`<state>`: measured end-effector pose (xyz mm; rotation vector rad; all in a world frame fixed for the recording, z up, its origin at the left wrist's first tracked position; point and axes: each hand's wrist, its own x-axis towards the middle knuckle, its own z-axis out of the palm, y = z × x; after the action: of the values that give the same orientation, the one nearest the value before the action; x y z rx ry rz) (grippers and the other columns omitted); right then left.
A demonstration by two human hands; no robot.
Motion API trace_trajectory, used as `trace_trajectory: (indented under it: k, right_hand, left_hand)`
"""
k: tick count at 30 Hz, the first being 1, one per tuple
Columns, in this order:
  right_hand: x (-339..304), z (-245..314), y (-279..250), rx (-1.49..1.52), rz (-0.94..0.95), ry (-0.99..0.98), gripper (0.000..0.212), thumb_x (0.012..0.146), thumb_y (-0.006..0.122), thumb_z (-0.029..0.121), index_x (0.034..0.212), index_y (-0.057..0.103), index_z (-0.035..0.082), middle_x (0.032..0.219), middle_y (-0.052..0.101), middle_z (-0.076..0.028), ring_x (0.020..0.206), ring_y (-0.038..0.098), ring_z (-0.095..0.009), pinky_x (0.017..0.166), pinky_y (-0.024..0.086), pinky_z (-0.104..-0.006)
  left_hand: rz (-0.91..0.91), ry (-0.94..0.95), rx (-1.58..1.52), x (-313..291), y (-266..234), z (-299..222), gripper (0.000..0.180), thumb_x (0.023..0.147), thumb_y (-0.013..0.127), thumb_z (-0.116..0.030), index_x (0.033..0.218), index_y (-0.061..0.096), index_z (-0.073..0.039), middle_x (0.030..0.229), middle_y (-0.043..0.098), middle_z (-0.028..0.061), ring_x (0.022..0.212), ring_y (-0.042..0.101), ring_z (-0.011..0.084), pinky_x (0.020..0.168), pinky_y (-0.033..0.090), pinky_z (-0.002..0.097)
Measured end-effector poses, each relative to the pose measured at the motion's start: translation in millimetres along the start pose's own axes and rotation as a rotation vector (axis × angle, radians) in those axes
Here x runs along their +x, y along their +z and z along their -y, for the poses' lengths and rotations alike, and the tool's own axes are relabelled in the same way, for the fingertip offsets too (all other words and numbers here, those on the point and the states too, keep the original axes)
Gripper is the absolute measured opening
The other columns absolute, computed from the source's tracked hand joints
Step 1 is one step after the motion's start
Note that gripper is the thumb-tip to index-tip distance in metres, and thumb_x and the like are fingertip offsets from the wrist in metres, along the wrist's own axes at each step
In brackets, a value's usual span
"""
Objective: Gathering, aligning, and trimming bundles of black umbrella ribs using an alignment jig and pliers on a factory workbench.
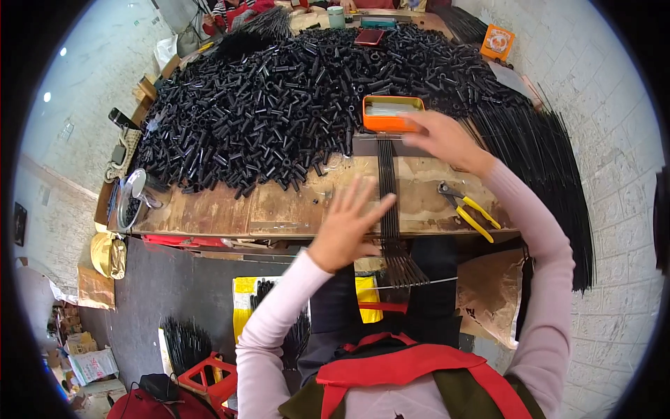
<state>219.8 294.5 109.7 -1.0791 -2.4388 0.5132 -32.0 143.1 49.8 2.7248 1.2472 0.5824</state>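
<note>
A row of thin dark rods (387, 167) lies side by side on the wooden table, its near ends fanning out past the front edge above my lap. My left hand (349, 227) hovers just left of the rods with fingers spread, holding nothing I can see. By the right end of an orange tin (391, 123) is my right hand (447, 142), its fingers stretched leftward and apart. Pale thin pieces lie inside the tin. Whether the right fingertips touch the tin's wall cannot be made out. Right of the rods rest yellow-handled cutting pliers (471, 209).
A large heap of short black tubes (258, 105) covers the table's far and left parts. Long black rods (551, 167) hang over the right edge. A red phone (369, 36) lies on the heap. A round metal container (131, 199) stands at the left edge. Another person sits across.
</note>
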Motion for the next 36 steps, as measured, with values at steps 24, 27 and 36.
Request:
trace_trajectory:
  k: [24,27,36]
  right_hand:
    - [-48.8,190.3,-111.3,0.732,0.012,-0.173,0.031,0.103,0.054,0.030,0.115,0.060,0.002,0.100,0.067,-0.006,0.096,0.065,-0.013,0.088,0.051,-0.0274]
    - [-56.1,194.8,-121.0,0.389,-0.203,-0.281,0.036,0.102,0.056,0.032,0.121,0.058,0.002,0.109,0.065,-0.007,0.104,0.063,-0.016,0.093,0.049,-0.0310]
    - [-101.2,204.2,-43.0,-1.157,-0.165,-0.546,0.032,0.081,0.064,0.018,0.111,0.058,0.008,0.096,0.061,-0.005,0.100,0.060,-0.020,0.086,0.047,-0.0334]
  left_hand:
    - [0.163,-0.044,-1.547,-16.6,-37.4,-106.1,0.030,0.108,0.043,-0.031,0.105,0.054,-0.003,0.087,0.058,0.0041,0.083,0.059,0.0132,0.081,0.052,0.0279]
    - [0.046,-0.149,-1.457,-26.4,-55.6,-125.0,0.026,0.107,0.045,-0.023,0.094,0.056,-0.003,0.080,0.057,0.0022,0.077,0.057,0.0116,0.067,0.049,0.0267]
    - [-0.415,-0.100,-0.221,-4.5,-90.5,-90.6,0.014,0.093,0.051,-0.001,0.106,0.049,0.003,0.076,0.062,0.0239,0.076,0.062,0.0446,0.064,0.048,0.0493]
